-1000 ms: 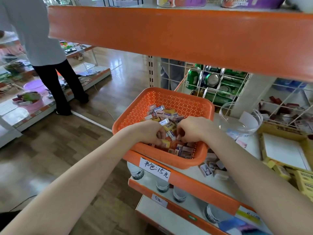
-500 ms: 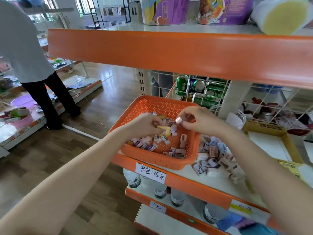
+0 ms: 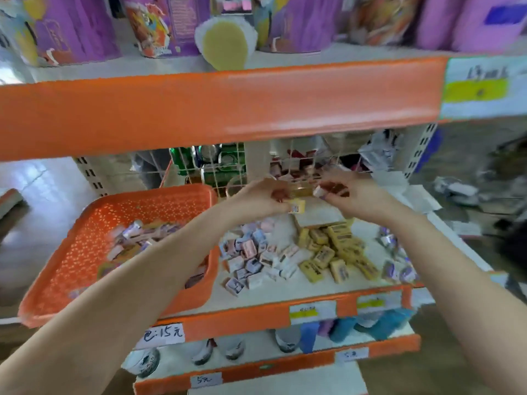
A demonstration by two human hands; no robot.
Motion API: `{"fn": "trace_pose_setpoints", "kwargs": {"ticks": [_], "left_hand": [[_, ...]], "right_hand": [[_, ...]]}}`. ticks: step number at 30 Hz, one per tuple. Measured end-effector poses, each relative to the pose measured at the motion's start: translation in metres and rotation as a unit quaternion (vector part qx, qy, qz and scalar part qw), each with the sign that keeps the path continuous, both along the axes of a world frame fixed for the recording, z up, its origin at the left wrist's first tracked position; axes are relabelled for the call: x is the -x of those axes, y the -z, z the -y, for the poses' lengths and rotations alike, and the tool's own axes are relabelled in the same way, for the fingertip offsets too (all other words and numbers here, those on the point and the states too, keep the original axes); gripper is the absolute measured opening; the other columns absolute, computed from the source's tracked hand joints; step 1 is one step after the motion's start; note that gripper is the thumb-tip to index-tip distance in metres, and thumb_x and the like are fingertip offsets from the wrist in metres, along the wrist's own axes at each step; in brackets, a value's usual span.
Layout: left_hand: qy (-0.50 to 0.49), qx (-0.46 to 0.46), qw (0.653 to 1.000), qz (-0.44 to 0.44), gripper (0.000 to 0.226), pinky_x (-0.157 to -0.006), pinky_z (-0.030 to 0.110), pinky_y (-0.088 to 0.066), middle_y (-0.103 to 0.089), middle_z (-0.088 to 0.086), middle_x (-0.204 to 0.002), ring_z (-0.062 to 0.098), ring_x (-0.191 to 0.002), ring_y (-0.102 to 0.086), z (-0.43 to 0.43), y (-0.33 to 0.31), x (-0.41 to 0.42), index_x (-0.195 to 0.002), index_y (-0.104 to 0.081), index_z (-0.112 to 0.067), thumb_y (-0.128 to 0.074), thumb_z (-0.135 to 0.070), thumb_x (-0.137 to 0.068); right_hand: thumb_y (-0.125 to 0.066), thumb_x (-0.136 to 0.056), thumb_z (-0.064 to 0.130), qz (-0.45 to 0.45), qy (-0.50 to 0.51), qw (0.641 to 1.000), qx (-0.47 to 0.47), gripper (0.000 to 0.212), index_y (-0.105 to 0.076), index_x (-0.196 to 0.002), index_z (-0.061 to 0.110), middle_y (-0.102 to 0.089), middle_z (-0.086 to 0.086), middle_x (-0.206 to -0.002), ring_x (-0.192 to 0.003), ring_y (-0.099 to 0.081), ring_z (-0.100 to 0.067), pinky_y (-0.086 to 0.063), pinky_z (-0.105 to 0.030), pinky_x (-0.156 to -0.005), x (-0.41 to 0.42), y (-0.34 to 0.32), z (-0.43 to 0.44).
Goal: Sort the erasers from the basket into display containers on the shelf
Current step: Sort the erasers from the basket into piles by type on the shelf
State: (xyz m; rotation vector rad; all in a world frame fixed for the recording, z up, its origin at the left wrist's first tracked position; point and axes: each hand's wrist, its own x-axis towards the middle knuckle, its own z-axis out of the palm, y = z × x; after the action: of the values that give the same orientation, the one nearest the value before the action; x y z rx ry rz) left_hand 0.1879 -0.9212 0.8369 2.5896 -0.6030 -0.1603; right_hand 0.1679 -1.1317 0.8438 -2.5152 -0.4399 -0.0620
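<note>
The orange basket [image 3: 85, 223] sits at the shelf's left end with several wrapped erasers [image 3: 134, 238] inside. My left hand [image 3: 256, 198] pinches a yellow eraser [image 3: 297, 206] above the shelf, right of the basket. My right hand [image 3: 350, 195] pinches a small white eraser [image 3: 319, 191] close beside it. Both hands hover over a flat yellow-rimmed cardboard box [image 3: 319, 216]. Below them lie a pile of pink and purple erasers [image 3: 253, 258], a pile of yellow erasers [image 3: 333, 252] and a few purple ones [image 3: 396, 260] at the right.
An orange shelf edge [image 3: 216, 106] hangs low above the hands, with purple tubs [image 3: 71, 27] on top. A wire grid [image 3: 228, 166] with green cans stands behind. A clear bowl's rim [image 3: 232, 185] shows behind my left hand. Lower shelves hold bottles [image 3: 142, 363].
Both hands lifted out of the basket and moved right, over the box and the sorted piles, each carrying an eraser. The view swung right and up.
</note>
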Motion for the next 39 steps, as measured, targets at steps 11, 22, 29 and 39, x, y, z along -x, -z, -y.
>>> {"fn": "trace_pose_setpoints", "kwargs": {"ticks": [11, 22, 29, 39], "left_hand": [[0.126, -0.05, 0.99, -0.044, 0.021, -0.064, 0.004, -0.037, -0.062, -0.008, -0.105, -0.003, -0.081, -0.051, 0.091, 0.03, -0.02, -0.109, -0.065, -0.021, -0.062, -0.03, -0.09], [0.163, -0.079, 0.981, -0.062, 0.043, -0.089, 0.028, -0.047, -0.056, -0.001, -0.129, 0.015, -0.11, -0.055, 0.113, 0.038, -0.018, -0.133, -0.052, -0.024, -0.059, -0.033, -0.091], [0.15, -0.041, 0.986, -0.06, 0.043, -0.087, 0.022, -0.046, -0.057, -0.007, -0.128, 0.006, -0.096, -0.06, 0.085, 0.028, -0.017, -0.129, -0.054, -0.025, -0.065, -0.028, -0.088], [0.151, -0.111, 0.982, -0.031, 0.034, -0.085, 0.026, -0.048, -0.063, -0.012, -0.113, 0.006, -0.096, -0.057, 0.042, 0.039, -0.009, -0.12, -0.061, -0.03, -0.064, -0.029, -0.086]], "right_hand": [[-0.058, -0.092, 0.019, -0.055, 0.195, 0.976, 0.079, 0.03, -0.061, -0.122, 0.019, -0.065, -0.005, -0.109, -0.097, -0.06, -0.019, -0.041, -0.018, -0.076, 0.048, 0.036, 0.111], [-0.059, -0.088, 0.012, -0.014, 0.226, 0.97, 0.094, 0.036, -0.059, -0.124, 0.014, -0.057, -0.009, -0.122, -0.107, -0.055, -0.023, -0.034, -0.018, -0.082, 0.059, 0.057, 0.116], [-0.063, -0.088, 0.023, 0.026, 0.112, 0.993, -0.006, 0.044, -0.053, -0.13, 0.016, -0.047, -0.003, -0.132, -0.118, -0.049, -0.017, -0.03, -0.012, -0.094, 0.057, 0.058, 0.068], [-0.028, -0.073, 0.067, -0.008, 0.058, 0.993, 0.106, 0.08, -0.05, -0.134, 0.019, -0.043, -0.003, -0.138, -0.133, -0.025, -0.035, -0.02, -0.039, -0.114, 0.036, 0.11, 0.012]]}}
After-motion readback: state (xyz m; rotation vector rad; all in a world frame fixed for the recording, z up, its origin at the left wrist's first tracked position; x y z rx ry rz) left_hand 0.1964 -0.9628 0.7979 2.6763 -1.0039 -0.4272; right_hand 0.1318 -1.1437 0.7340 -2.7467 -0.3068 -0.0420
